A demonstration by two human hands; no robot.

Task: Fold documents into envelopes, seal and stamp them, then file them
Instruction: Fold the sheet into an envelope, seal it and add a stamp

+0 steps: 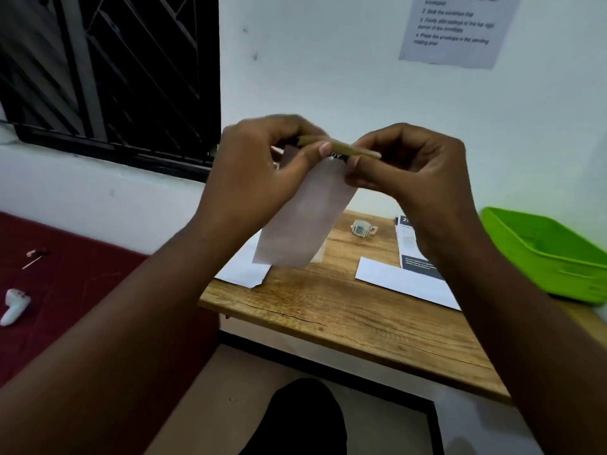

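Observation:
Both hands are raised above the wooden table [345, 323]. My left hand [259, 169] pinches the top of a white envelope [302, 218] that hangs down tilted, and also holds one end of a yellow-green stick [345, 148] with a black label, likely glue. My right hand [410, 165] curls round the stick's other end. On the table lie a white envelope [404, 280], a printed document [410, 244] partly behind my right forearm, more white paper [243, 267] at the left edge, and a small roll of stamps [363, 228].
A green plastic tray [551, 254] stands at the table's right end. A dark red cloth surface [65, 290] at left carries a white earbud case [14, 305] and a small pin. A window with bars and a wall notice [456, 27] are behind.

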